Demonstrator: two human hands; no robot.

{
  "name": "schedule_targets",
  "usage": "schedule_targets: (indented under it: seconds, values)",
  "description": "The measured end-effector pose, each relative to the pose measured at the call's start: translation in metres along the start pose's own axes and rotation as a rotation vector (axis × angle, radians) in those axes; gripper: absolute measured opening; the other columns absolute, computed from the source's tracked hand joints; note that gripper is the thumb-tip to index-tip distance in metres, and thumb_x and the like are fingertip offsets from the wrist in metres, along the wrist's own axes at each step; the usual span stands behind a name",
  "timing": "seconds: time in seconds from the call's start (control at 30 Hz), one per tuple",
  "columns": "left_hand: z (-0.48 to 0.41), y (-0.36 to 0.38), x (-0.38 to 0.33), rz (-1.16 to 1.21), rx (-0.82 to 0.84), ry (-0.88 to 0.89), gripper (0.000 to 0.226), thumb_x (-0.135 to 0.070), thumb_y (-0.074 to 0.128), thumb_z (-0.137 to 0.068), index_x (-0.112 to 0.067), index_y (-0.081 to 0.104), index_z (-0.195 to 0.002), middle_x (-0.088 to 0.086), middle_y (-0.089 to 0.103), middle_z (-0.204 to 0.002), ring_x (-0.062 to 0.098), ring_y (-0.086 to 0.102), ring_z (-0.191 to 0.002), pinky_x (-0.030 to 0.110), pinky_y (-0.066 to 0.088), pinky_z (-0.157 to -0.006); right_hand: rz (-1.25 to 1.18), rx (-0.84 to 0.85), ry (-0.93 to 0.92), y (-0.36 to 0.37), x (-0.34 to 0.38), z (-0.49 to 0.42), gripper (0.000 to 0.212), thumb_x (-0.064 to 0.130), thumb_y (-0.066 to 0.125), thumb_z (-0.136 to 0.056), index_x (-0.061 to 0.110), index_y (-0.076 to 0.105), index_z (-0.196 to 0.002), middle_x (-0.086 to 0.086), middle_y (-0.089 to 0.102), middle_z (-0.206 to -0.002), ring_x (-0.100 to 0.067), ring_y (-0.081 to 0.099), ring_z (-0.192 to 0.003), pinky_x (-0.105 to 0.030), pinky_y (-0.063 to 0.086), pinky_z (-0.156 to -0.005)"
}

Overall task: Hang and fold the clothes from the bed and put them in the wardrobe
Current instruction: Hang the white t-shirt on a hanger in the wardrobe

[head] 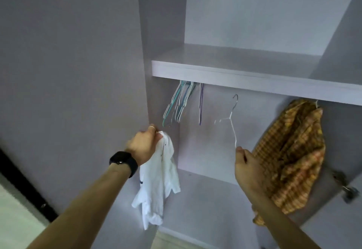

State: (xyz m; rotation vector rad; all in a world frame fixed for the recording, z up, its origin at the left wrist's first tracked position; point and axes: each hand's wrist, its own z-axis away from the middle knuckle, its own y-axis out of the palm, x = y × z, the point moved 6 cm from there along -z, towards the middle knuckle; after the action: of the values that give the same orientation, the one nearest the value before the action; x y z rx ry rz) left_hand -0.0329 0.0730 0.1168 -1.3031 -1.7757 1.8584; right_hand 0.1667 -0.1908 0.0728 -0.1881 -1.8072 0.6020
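My left hand (144, 145) grips the top of a white garment (158, 182), which hangs limp in front of the open wardrobe. My right hand (246, 165) pinches the lower end of a white wire hanger (231, 120); its metal hook points up, free of the rail, below the shelf (244, 73). A yellow-orange checked shirt (290, 156) hangs on a hanger at the right of the wardrobe, just behind my right hand.
A bunch of several bare hangers (179, 101) and a single purple one (201, 103) hang under the shelf at the left. The wardrobe side panel (74, 72) stands left. A door with a metal hinge (346, 189) stands right.
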Motion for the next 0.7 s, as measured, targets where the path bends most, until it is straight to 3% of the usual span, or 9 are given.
schedule_targets:
  seconds: [0.07, 0.2, 0.3, 0.37, 0.43, 0.53, 0.7]
  values:
    - [0.019, 0.014, -0.018, 0.146, -0.005, 0.043, 0.029, -0.041, 0.045, -0.103, -0.017, 0.054, -0.118, 0.009, 0.071, -0.1, 0.038, 0.064, -0.099, 0.04, 0.049, -0.079, -0.117, 0.006, -0.001, -0.028, -0.011, 0.038, 0.052, 0.038, 0.049, -0.104, 0.008, 0.042, -0.062, 0.004, 0.038, -0.047, -0.017, 0.038, -0.049, -0.031, 0.03, -0.053]
    - [0.053, 0.044, -0.052, 0.301, 0.075, 0.114, 0.007, -0.037, 0.06, -0.098, -0.031, 0.06, -0.1, -0.01, 0.071, -0.09, 0.013, 0.068, -0.088, 0.019, 0.044, -0.069, -0.34, 0.056, 0.005, -0.059, -0.032, 0.083, 0.052, 0.035, 0.055, -0.102, 0.02, 0.034, -0.056, -0.002, 0.029, -0.048, -0.013, 0.028, -0.043, -0.027, 0.028, -0.045]
    - [0.077, 0.071, -0.066, 0.653, 0.222, -0.037, 0.009, -0.033, 0.071, -0.091, -0.033, 0.065, -0.097, -0.011, 0.072, -0.089, -0.004, 0.065, -0.078, 0.006, 0.044, -0.066, -0.507, 0.172, 0.045, -0.066, -0.049, 0.108, 0.052, 0.032, 0.054, -0.102, 0.025, 0.034, -0.054, 0.0, 0.026, -0.047, -0.013, 0.023, -0.04, -0.022, 0.025, -0.041]
    - [0.09, 0.088, -0.071, 0.838, 0.331, -0.127, 0.02, -0.031, 0.075, -0.089, -0.027, 0.068, -0.106, -0.007, 0.072, -0.1, -0.004, 0.067, -0.084, 0.008, 0.047, -0.072, -0.527, 0.213, 0.065, -0.069, -0.063, 0.122, 0.052, 0.032, 0.056, -0.1, 0.025, 0.035, -0.053, 0.0, 0.027, -0.046, -0.012, 0.024, -0.039, -0.02, 0.027, -0.041]
    - [0.099, 0.101, -0.076, 0.876, 0.435, -0.161, 0.029, -0.038, 0.076, -0.086, -0.027, 0.07, -0.113, -0.008, 0.071, -0.112, -0.002, 0.065, -0.102, 0.015, 0.047, -0.086, -0.537, 0.24, 0.11, -0.075, -0.08, 0.132, 0.049, 0.039, 0.06, -0.093, 0.025, 0.037, -0.051, -0.001, 0.028, -0.046, -0.012, 0.025, -0.038, -0.02, 0.027, -0.041]
    - [0.103, 0.115, -0.08, 0.953, 0.546, -0.208, 0.038, -0.042, 0.072, -0.087, -0.02, 0.071, -0.118, -0.001, 0.073, -0.117, 0.015, 0.064, -0.117, 0.032, 0.044, -0.107, -0.602, 0.263, 0.182, -0.087, -0.104, 0.135, 0.045, 0.043, 0.063, -0.084, 0.017, 0.04, -0.055, -0.003, 0.026, -0.047, -0.012, 0.023, -0.038, -0.022, 0.024, -0.042]
    - [0.114, 0.136, -0.092, 1.04, 0.649, -0.265, 0.037, -0.035, 0.073, -0.088, -0.009, 0.071, -0.114, 0.003, 0.074, -0.112, 0.016, 0.069, -0.108, 0.028, 0.047, -0.1, -0.456, 0.337, 0.192, -0.097, -0.139, 0.133, 0.051, 0.051, 0.061, -0.085, 0.012, 0.043, -0.058, -0.004, 0.031, -0.049, -0.013, 0.028, -0.041, -0.023, 0.027, -0.042]
